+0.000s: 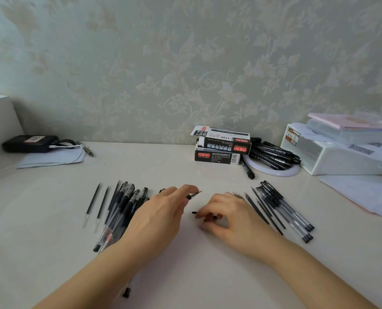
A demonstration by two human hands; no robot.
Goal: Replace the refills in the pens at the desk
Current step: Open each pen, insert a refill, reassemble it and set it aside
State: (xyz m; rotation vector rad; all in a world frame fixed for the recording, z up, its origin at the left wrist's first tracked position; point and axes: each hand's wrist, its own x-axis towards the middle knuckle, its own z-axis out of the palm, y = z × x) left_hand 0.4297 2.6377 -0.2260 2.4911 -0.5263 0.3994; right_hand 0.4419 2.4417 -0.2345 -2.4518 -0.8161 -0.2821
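Observation:
My left hand (161, 216) grips a clear pen (194, 194) whose tip pokes out past the fingers, pointing right and away. To its right, my right hand (228, 216) pinches a small black cap (195, 213) just above the desk. A pile of several black gel pens (123, 208) lies under and left of my left hand, with two loose refills (94, 202) further left. Another group of pens and thin refills (281, 210) fans out to the right of my right hand.
Two stacked black pen boxes (221, 146) stand at the back by the wall, beside a heap of black markers (272, 155) on a white ring. A white storage box (337, 155) and papers (364, 192) fill the right. A black pouch (30, 143) with cable sits far left.

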